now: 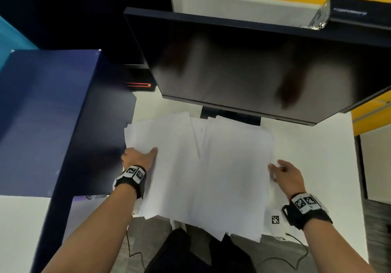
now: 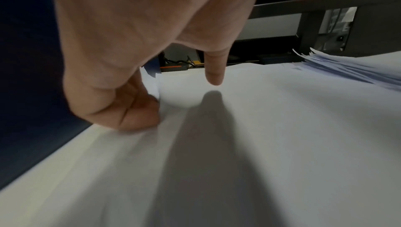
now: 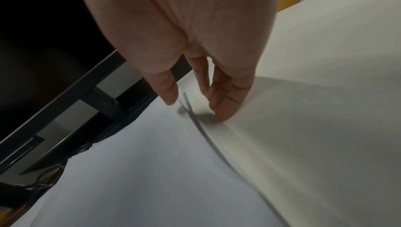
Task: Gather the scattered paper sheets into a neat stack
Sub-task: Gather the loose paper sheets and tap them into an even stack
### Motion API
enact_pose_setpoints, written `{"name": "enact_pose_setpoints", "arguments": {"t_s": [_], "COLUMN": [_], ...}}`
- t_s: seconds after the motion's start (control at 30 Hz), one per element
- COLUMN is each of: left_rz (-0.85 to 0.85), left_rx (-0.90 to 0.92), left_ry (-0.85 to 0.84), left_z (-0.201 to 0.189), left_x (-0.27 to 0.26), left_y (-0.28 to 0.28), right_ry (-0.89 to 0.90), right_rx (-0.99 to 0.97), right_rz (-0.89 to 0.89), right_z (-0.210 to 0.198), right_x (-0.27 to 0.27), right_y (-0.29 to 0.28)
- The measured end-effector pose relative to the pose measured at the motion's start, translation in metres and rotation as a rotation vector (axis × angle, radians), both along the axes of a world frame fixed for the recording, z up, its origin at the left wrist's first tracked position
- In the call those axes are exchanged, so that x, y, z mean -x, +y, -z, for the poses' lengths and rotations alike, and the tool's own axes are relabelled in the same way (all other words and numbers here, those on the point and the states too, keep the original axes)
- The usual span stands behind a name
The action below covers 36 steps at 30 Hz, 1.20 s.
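Note:
A loose, overlapping pile of white paper sheets (image 1: 203, 167) lies on the white desk (image 1: 313, 145), and its near edge hangs over the desk front. My left hand (image 1: 141, 156) is at the pile's left edge. Its fingers (image 2: 134, 116) curl under that edge, and the thumb (image 2: 213, 74) points down just above the top sheet (image 2: 260, 128). My right hand (image 1: 279, 171) is at the right edge. There its fairly straight fingertips (image 3: 223, 114) touch the desk beside the sheets' edge (image 3: 206, 136), with the thumb (image 3: 169, 97) over the paper.
A dark monitor (image 1: 243, 65) tilts over the back of the desk, and its stand (image 1: 230, 117) is right behind the sheets. A dark blue box (image 1: 53, 114) borders the pile on the left. A black device with a red light (image 1: 139, 84) sits at the back left. Cables (image 1: 292, 255) hang below the desk front.

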<state>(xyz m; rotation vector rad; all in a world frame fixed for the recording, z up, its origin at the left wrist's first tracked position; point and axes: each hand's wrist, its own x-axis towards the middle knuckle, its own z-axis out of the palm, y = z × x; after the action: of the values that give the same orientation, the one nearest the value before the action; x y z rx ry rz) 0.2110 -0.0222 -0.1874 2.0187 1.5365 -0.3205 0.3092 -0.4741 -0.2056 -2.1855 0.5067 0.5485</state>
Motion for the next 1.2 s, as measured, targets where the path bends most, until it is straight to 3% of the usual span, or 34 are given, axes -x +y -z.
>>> {"name": "enact_pose_setpoints", "arguments": {"t_s": [0.17, 0.33, 0.43, 0.5, 0.63, 0.83, 1.0, 1.2], "left_rz": [0.070, 0.322, 0.365, 0.405, 0.637, 0.599, 0.389, 0.509], "left_rx": [0.105, 0.153, 0.242, 0.270, 0.242, 0.328, 0.260, 0.209], "left_ry": [-0.063, -0.167, -0.247, -0.199, 0.075, 0.011, -0.170, -0.128], "left_z": [0.000, -0.010, -0.017, -0.017, -0.007, -0.001, -0.004, -0.006], "left_x": [-0.012, -0.032, -0.030, -0.022, 0.002, 0.006, -0.009, -0.075], "left_y": [-0.010, -0.054, -0.057, -0.045, -0.041, -0.089, -0.076, -0.079], "right_ry": [-0.025, -0.015, -0.001, 0.001, 0.089, 0.102, 0.063, 0.014], "right_rx": [0.007, 0.000, 0.007, 0.091, 0.232, 0.128, 0.187, 0.212], "right_rz": [-0.066, -0.131, -0.132, -0.093, -0.093, -0.165, 0.156, 0.119], "right_z": [-0.017, -0.015, -0.016, -0.014, -0.010, -0.006, -0.012, -0.021], "right_x": [0.000, 0.001, 0.006, 0.010, 0.031, 0.058, 0.042, -0.027], "right_y": [0.030, 0.057, 0.059, 0.046, 0.028, 0.053, 0.033, 0.049]}}
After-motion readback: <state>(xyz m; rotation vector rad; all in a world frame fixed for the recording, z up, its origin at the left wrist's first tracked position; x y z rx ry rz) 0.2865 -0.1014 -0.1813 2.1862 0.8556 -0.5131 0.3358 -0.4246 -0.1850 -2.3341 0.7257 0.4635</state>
